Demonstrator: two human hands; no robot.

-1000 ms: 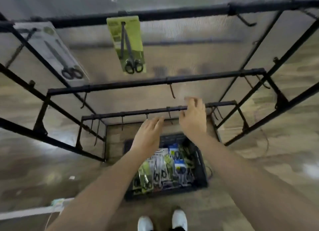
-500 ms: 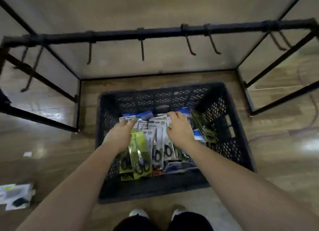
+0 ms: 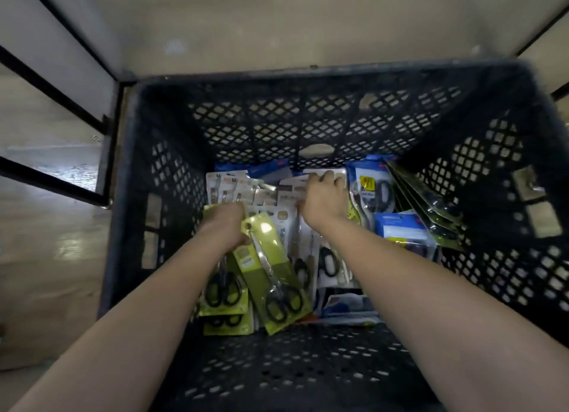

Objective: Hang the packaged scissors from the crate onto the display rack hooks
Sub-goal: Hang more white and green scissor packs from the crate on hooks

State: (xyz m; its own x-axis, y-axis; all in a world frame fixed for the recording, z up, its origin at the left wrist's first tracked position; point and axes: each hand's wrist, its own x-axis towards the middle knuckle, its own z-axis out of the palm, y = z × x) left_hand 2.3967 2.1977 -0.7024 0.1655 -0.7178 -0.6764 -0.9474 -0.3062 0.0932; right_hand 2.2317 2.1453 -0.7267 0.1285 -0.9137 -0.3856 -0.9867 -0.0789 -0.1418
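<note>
A black perforated plastic crate fills the view, seen from above. Several packaged scissors lie in it: green cards at the left, white cards in the middle, blue and dark green ones at the right. My left hand is down among the packs and grips the top end of a green scissors pack. My right hand has its fingers curled over the top edge of a white scissors pack. Both forearms reach into the crate.
Black bars of the display rack frame stand at the left on the wooden floor, and another bar shows at the far right edge. No hooks are in view. A pale wall panel lies beyond the crate.
The view has dropped from the rack hooks into the crate. Both hands went down from the rack bar into the packs and have closed on a green and a white pack.
</note>
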